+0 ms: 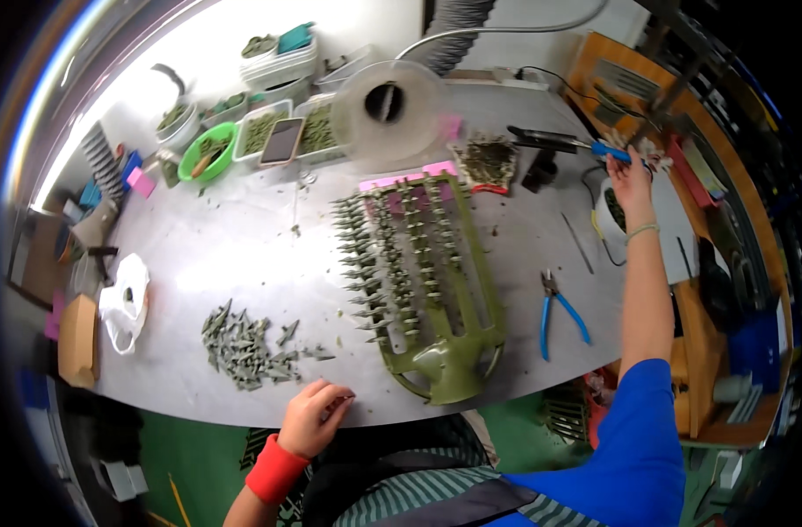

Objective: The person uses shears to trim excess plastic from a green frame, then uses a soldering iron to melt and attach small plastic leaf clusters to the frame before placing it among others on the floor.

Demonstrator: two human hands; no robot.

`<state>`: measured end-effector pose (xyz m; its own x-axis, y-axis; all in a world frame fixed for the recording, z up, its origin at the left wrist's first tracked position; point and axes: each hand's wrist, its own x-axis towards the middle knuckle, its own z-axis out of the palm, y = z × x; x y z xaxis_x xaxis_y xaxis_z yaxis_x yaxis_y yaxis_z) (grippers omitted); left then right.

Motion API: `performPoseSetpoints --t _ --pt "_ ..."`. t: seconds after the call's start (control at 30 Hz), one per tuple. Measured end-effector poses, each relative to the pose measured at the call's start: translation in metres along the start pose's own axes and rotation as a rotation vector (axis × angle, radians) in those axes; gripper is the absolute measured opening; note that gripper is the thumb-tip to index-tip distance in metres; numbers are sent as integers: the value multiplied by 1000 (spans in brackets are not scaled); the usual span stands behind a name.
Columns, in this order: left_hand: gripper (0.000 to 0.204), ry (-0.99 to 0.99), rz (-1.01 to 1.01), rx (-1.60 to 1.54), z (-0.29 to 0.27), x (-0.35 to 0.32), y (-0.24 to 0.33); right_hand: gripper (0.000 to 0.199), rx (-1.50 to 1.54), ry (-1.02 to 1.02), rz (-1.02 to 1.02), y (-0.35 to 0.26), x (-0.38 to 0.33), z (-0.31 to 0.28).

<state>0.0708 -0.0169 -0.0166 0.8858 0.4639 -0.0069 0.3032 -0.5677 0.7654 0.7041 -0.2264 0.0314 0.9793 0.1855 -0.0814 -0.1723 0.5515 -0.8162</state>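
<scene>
My right hand [631, 189] reaches to the far right, closed around the blue handle of a soldering iron [608, 151]. The iron's metal end points left, toward a black holder [541, 137]. My left hand [316, 415], above a red wristband, rests at the table's near edge with its fingers curled together; whatever they may hold is hidden. Just beyond it lies a pile of small grey-green pointed pieces [247, 350]. In the middle sits an olive green slotted plastic frame [445, 364], with several rows of spiky green pieces [361, 263] along it.
Blue-handled cutting pliers [548, 312] and a thin metal rod [578, 243] lie right of the frame. Tubs of green pieces [265, 132], a phone [282, 141], a green bowl [229, 172] and a translucent round hood [352, 114] stand behind. A white plastic bag [120, 307] lies left.
</scene>
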Motion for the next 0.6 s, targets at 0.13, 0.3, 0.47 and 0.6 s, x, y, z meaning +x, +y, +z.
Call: performPoseSetpoints --t 0.13,0.3,0.47,0.6 --pt "9 -44 30 62 4 -2 -10 25 -8 -80 164 18 7 9" --pt "8 -69 -12 -25 2 3 -14 28 19 -121 210 18 -6 -1" --pt "7 -85 21 13 -4 6 -16 23 -362 -275 244 22 -117 10" --pt "7 -106 41 7 -6 9 -15 25 -769 -521 253 16 -201 -8"
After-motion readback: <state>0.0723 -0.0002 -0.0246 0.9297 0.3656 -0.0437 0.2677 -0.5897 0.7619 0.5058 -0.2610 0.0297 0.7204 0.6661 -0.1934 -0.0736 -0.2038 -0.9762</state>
